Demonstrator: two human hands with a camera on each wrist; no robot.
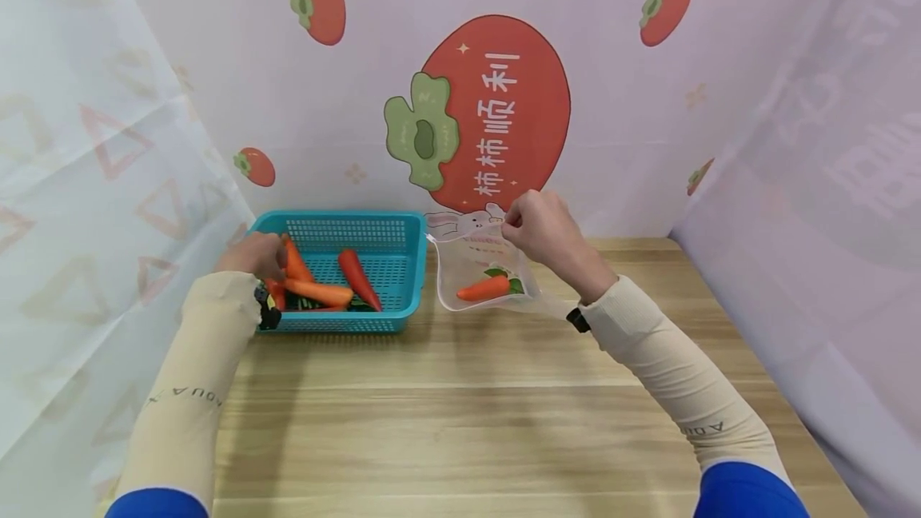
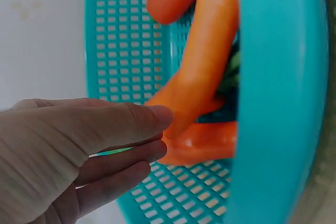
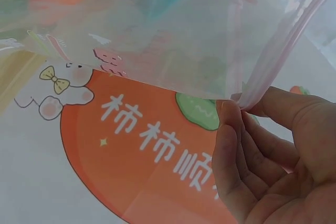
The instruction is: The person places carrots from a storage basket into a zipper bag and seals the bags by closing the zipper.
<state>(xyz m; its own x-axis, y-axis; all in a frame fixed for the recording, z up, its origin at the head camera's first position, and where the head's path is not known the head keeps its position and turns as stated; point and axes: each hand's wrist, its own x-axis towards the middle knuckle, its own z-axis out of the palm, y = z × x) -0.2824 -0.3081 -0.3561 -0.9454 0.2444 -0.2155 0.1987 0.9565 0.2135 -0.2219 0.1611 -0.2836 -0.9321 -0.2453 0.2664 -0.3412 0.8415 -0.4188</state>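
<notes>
My left hand (image 1: 255, 254) is over the left end of a blue-green plastic basket (image 1: 413, 262). Its thumb and fingertips pinch the narrow end of an orange carrot (image 2: 210, 40). Around that carrot in the basket lie another carrot (image 1: 297, 262), a long red vegetable (image 1: 360, 280), a shiny red-orange piece (image 2: 202, 142) and some dark greens. My right hand (image 1: 543, 230) pinches the top edge of a clear zip bag (image 1: 460, 262) between thumb and fingers, holding it up. Inside the bag sits an orange carrot (image 1: 485, 288) with green leaves.
A wood-grain table (image 1: 460, 414) carries the basket and extends toward me. Behind stands a pale backdrop (image 1: 612, 142) with printed persimmons, and similar sheets (image 1: 813, 182) hang on both sides. The basket's near rim rises in front of the vegetables.
</notes>
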